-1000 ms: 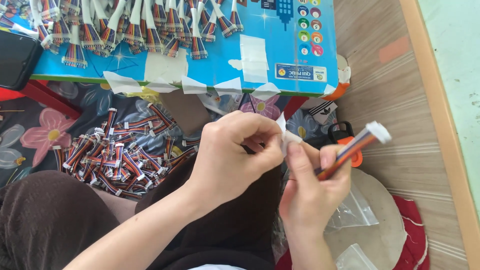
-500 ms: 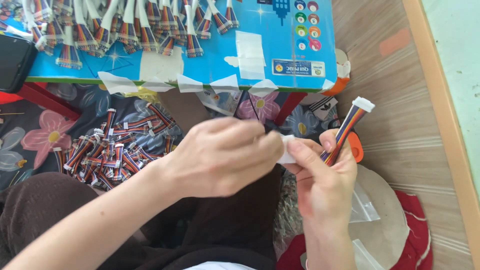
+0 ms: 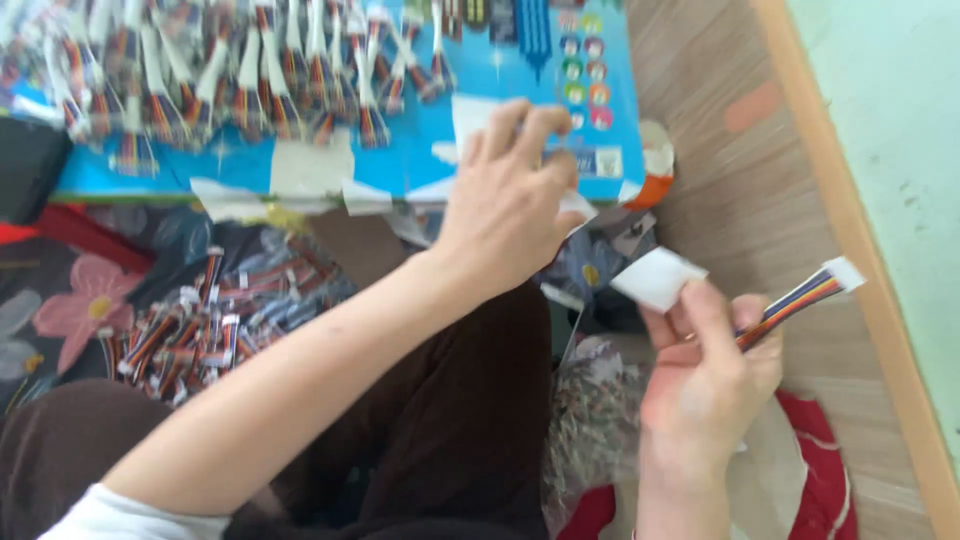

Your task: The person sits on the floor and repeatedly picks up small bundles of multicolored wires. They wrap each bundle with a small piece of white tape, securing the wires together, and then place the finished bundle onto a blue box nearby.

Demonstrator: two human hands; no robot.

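Over wooden flooring, right hand [image 3: 705,385] pinches a striped ribbon cable [image 3: 795,300]; left hand [image 3: 510,205], fingers spread, reaches the blue board [image 3: 400,165].

I see a loose pile of short striped cable bundles [image 3: 195,335] lying on a dark flowered cloth [image 3: 70,300]. A black flat case [image 3: 25,170] sits at the left edge. A red cloth [image 3: 825,490] lies on the pale wood-grain floor [image 3: 720,150], beside a light wooden skirting strip [image 3: 850,220] and a pale green wall [image 3: 900,90].
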